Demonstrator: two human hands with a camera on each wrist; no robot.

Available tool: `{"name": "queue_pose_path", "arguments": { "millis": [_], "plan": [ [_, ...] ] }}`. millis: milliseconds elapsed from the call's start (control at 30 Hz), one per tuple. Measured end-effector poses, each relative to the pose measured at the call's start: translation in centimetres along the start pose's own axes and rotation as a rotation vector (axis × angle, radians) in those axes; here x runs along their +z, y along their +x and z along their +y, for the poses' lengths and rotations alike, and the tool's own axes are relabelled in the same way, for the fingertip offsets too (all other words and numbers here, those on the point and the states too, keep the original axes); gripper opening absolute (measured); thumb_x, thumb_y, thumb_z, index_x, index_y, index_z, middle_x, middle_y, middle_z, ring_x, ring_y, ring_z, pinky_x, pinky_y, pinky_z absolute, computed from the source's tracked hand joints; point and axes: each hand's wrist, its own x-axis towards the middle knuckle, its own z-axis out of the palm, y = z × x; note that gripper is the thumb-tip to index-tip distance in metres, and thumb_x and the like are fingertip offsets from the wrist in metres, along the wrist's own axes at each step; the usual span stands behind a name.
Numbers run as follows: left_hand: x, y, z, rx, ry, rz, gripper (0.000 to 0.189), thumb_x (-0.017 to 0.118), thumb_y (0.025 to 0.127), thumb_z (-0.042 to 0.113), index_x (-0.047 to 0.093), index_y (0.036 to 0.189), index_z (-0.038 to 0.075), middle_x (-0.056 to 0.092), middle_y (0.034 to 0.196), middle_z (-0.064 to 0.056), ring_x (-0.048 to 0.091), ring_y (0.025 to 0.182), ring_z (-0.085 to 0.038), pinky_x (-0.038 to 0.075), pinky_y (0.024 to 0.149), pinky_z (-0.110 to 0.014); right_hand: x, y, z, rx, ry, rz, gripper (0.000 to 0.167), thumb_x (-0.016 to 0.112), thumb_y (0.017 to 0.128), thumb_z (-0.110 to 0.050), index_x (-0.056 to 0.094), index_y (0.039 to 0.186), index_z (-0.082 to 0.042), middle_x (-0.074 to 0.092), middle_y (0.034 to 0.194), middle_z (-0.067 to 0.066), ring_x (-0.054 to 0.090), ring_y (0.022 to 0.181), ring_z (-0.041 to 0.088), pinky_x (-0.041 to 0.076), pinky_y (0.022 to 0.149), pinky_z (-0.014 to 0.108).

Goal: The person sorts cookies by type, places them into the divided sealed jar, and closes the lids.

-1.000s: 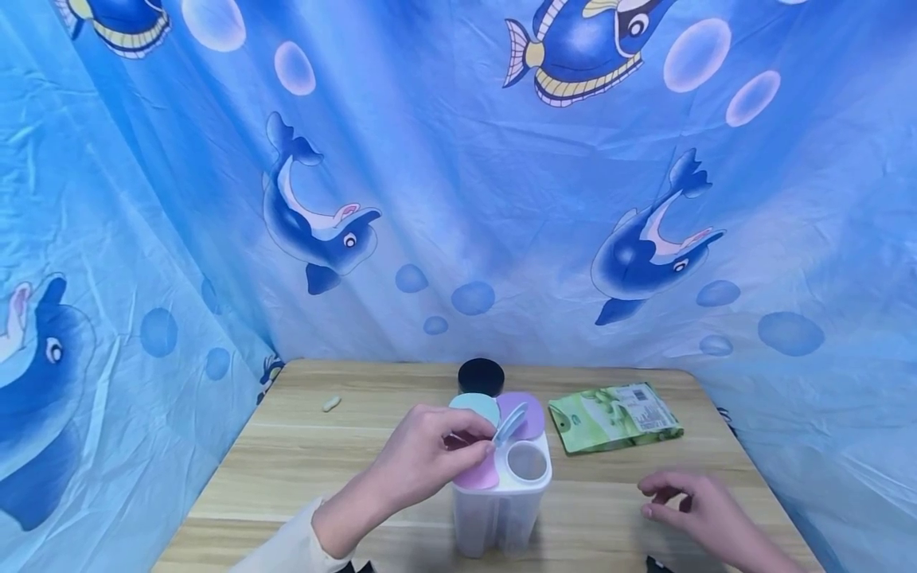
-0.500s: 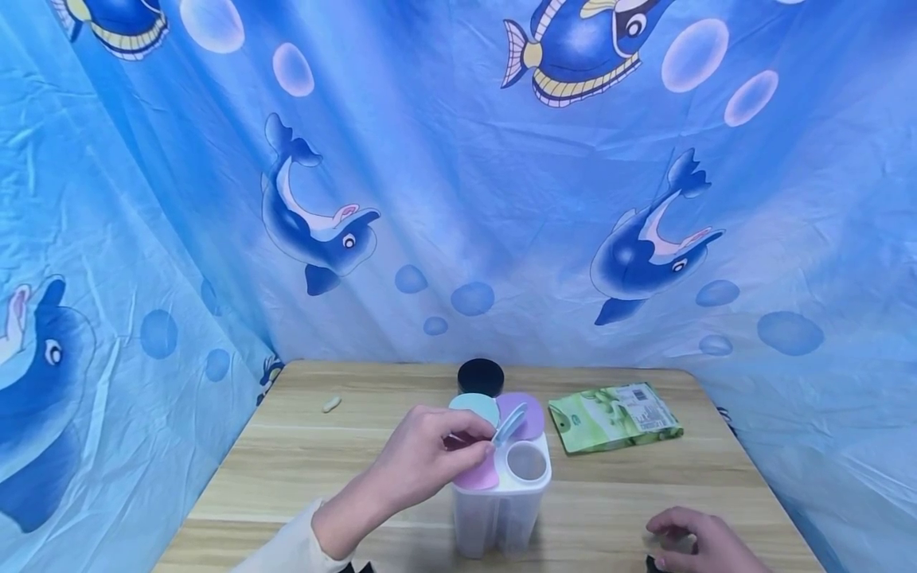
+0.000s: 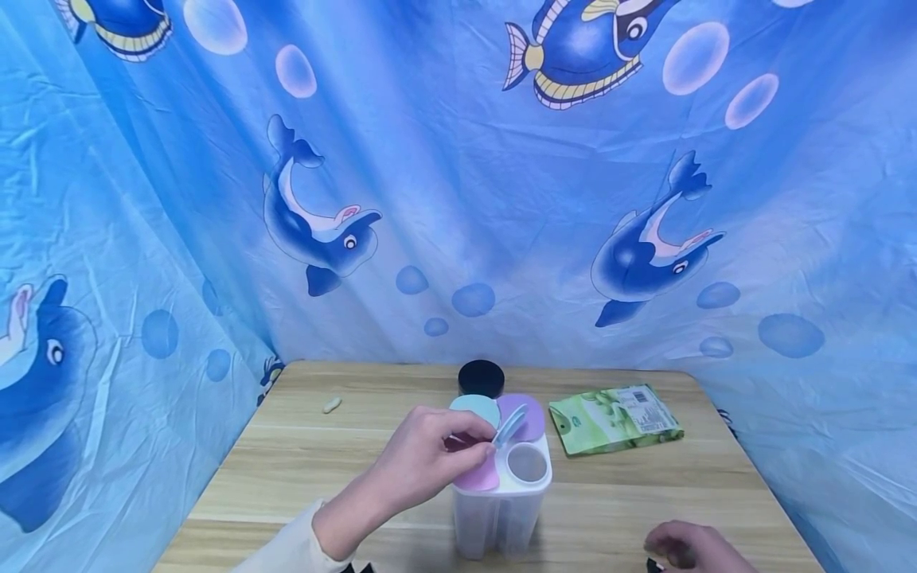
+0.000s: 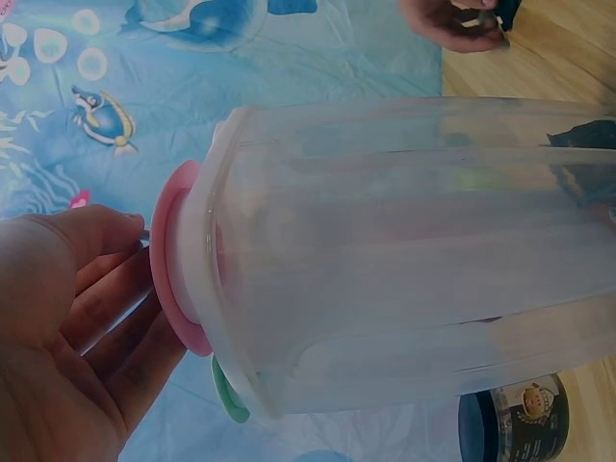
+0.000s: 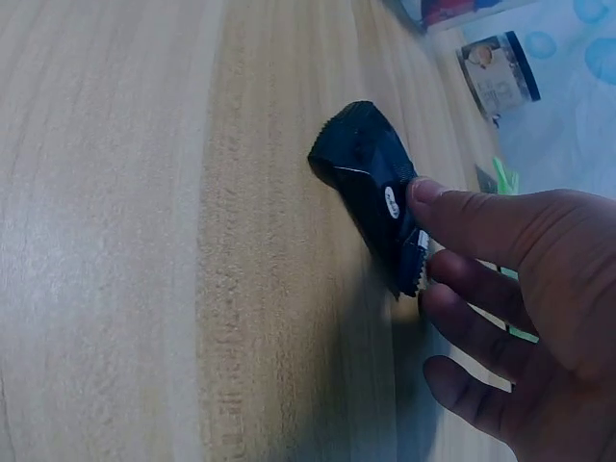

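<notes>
In the head view my left hand (image 3: 437,450) pinches the raised light-blue flip lid (image 3: 510,426) of a clear plastic storage container (image 3: 497,521). One round opening (image 3: 527,463) is uncovered beside it. Mint, purple and pink lids cover the other compartments. The left wrist view shows the left hand (image 4: 87,308) close to the pink lid (image 4: 178,260). At the lower right of the table my right hand (image 3: 695,547) holds a small black wrapped packet with crimped ends (image 5: 371,183) by one end, between thumb and finger.
Behind the container stands a black-lidded jar (image 3: 481,377). A green printed pouch (image 3: 616,418) lies flat to the right. A small pale piece (image 3: 332,404) lies at the left on the wooden table (image 3: 286,477). Printed blue curtains (image 3: 444,159) hang behind and on both sides.
My right hand has moved down and toward the near edge, reaching the black packet and taking hold of its end. The left hand and the lid have stayed put.
</notes>
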Motion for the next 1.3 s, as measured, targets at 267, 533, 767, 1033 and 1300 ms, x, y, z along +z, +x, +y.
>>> {"name": "queue_pose_path", "arguments": {
  "millis": [267, 533, 767, 1033, 1300],
  "plan": [
    [-0.1, 0.0, -0.1, -0.015, -0.002, -0.006, 0.011, 0.076, 0.089, 0.008, 0.08, 0.097, 0.015, 0.077, 0.087, 0.005, 0.068, 0.079, 0.002, 0.061, 0.071, -0.019, 0.5, 0.2, -0.2, -0.017, 0.059, -0.03, 0.02, 0.069, 0.089, -0.005, 0.072, 0.109, -0.001, 0.067, 0.09, 0.004, 0.061, 0.075, 0.008, 0.049, 0.065, 0.022],
    [-0.1, 0.0, -0.2, -0.015, -0.013, -0.009, 0.01, 0.076, 0.09, 0.009, 0.08, 0.098, 0.014, 0.077, 0.087, 0.004, 0.068, 0.079, 0.002, 0.06, 0.071, -0.018, 0.5, 0.1, -0.6, -0.031, 0.015, -0.011, 0.014, 0.072, 0.089, -0.005, 0.075, 0.103, -0.003, 0.069, 0.088, 0.002, 0.062, 0.077, 0.004, 0.05, 0.066, 0.021],
    [-0.1, 0.0, -0.3, -0.011, -0.019, -0.01, 0.011, 0.076, 0.09, 0.008, 0.08, 0.098, 0.014, 0.077, 0.088, 0.004, 0.069, 0.08, 0.001, 0.06, 0.071, -0.017, 0.7, 0.6, -1.1, 0.068, 0.033, 0.002, 0.017, 0.071, 0.089, -0.001, 0.072, 0.106, -0.002, 0.066, 0.089, 0.002, 0.062, 0.081, 0.016, 0.051, 0.068, 0.025],
    [-0.1, 0.1, -0.2, 0.004, -0.005, -0.004, 0.011, 0.076, 0.09, 0.008, 0.08, 0.098, 0.014, 0.077, 0.088, 0.004, 0.068, 0.08, 0.002, 0.059, 0.071, -0.017, -0.1, 0.5, -1.0, -0.005, 0.018, -0.04, 0.017, 0.072, 0.089, -0.004, 0.073, 0.106, -0.001, 0.069, 0.091, 0.002, 0.065, 0.08, 0.01, 0.054, 0.067, 0.025],
    [-0.1, 0.0, -0.1, 0.005, 0.007, 0.004, 0.011, 0.077, 0.089, 0.009, 0.08, 0.097, 0.014, 0.077, 0.087, 0.004, 0.067, 0.079, 0.002, 0.059, 0.071, -0.016, -1.3, -0.2, -2.8, -0.042, 0.041, 0.008, 0.022, 0.073, 0.093, -0.011, 0.072, 0.112, -0.001, 0.072, 0.096, 0.003, 0.064, 0.081, 0.007, 0.054, 0.066, 0.026]
  ]
}}
